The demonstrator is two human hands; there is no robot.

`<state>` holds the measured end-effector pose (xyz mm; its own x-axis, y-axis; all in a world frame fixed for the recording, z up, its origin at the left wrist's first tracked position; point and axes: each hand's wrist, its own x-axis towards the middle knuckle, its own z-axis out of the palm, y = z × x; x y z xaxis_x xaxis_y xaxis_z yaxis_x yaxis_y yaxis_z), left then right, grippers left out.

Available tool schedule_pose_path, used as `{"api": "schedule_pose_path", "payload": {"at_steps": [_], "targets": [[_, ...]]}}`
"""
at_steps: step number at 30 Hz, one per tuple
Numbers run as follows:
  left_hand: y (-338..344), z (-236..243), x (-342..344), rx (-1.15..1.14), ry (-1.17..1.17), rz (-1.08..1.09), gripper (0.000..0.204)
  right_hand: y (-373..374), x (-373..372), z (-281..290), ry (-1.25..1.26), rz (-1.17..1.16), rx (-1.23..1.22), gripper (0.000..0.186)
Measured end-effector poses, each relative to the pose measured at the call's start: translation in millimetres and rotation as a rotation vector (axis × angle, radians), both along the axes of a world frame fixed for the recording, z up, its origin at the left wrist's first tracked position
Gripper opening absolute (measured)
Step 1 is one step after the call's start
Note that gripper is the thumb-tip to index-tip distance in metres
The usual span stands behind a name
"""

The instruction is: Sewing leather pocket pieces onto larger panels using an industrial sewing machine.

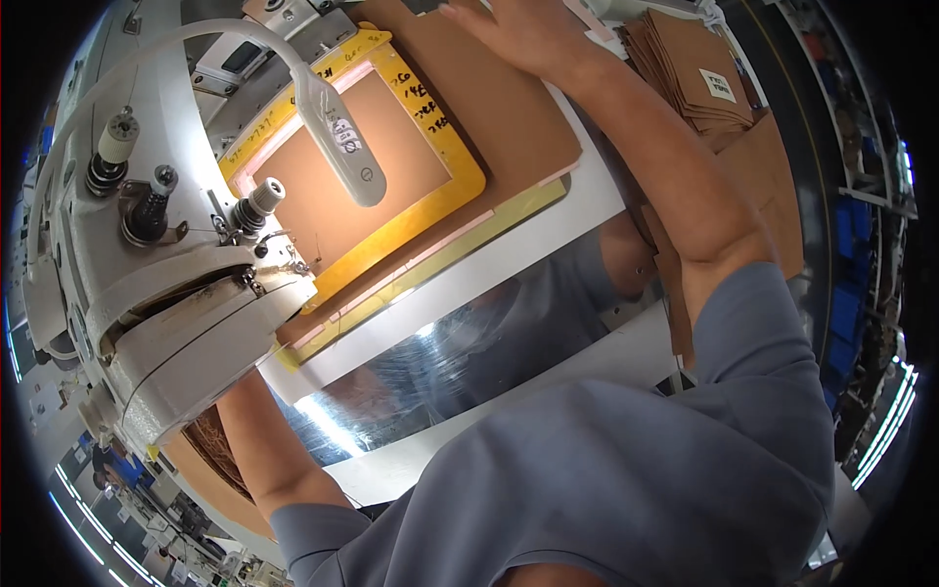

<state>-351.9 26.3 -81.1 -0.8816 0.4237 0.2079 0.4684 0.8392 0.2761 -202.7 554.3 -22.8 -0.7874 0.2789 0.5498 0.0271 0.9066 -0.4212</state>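
At the top edge my right hand (518, 37) reaches over a brown sheet (523, 122), its visible fingers stretched out and apart. Part of that hand is cut off by the picture's edge; nothing shows in its grip. My left forearm (259, 440) goes up behind the white sewing machine head (196, 333), which hides the left hand. Beside the needle area lies a yellow clamp frame (460, 181) with handwriting on it. Brown material (401, 147) fills its opening. A yellowish strip (469, 225) runs along the sheet's near edge.
A white lamp (342, 142) on a bent neck hangs over the frame. Thread tension knobs (119, 137) stick out of the machine at left. A shiny metal plate (469, 342) lies in front of me. Stacked brown pieces (675, 68) with a white label stand at right.
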Motion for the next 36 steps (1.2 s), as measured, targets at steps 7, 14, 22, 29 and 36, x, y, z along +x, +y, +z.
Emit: {"api": "schedule_pose_path", "payload": {"at_steps": [7,14,22,29,36], "targets": [[49.3,50.7,126.5,-0.115,-0.105,-0.068,0.056,-48.6,143.2,-16.3,-0.274,0.182,0.091,0.052],[55.4,47.5,173.3,-0.224,-0.037,-0.241,0.077,-72.3,164.5,-22.1,-0.421,0.147,0.194,0.068],[49.2,42.4,162.2,-0.393,-0.026,-0.202,0.088,-75.4,156.5,-25.9,-0.402,0.140,0.211,0.067],[47.0,42.2,174.2,-0.351,-0.010,-0.170,0.091,-72.8,157.8,-24.4,-0.397,0.184,0.185,0.068],[38.9,30.9,176.6,-0.182,0.011,-0.139,0.093,-75.5,159.6,-20.9,-0.427,0.186,0.175,0.068]]}}
